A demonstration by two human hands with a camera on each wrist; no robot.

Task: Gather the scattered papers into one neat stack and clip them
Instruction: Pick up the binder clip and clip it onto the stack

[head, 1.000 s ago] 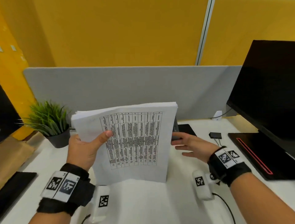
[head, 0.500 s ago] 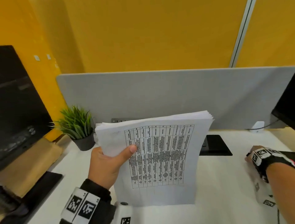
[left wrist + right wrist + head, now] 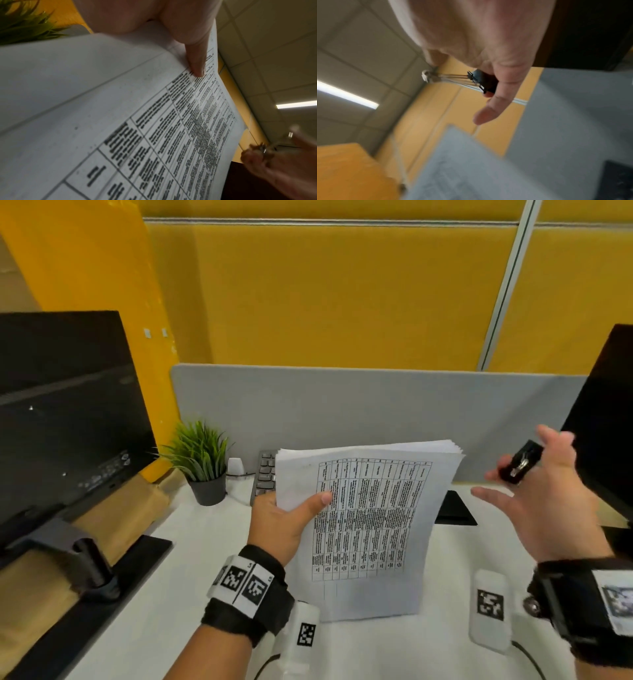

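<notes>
The small print in the table on the white stack of printed papers (image 3: 370, 518) cannot be read. A dark grey keyboard (image 3: 265, 474) is mostly hidden behind it. The right-wrist view is blurred throughout.

Potted plant (image 3: 202, 463), keyboard (image 3: 265, 475), monitor (image 3: 65, 419) on desk (image 3: 191, 570).

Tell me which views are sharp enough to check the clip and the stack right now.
Head view: sharp, even light; stack in the left hand and clip in the right hand both clear. Left wrist: near print readable, right edge smeared. Right wrist: motion-blurred, paper a grey smear, clip still recognisable.
</notes>
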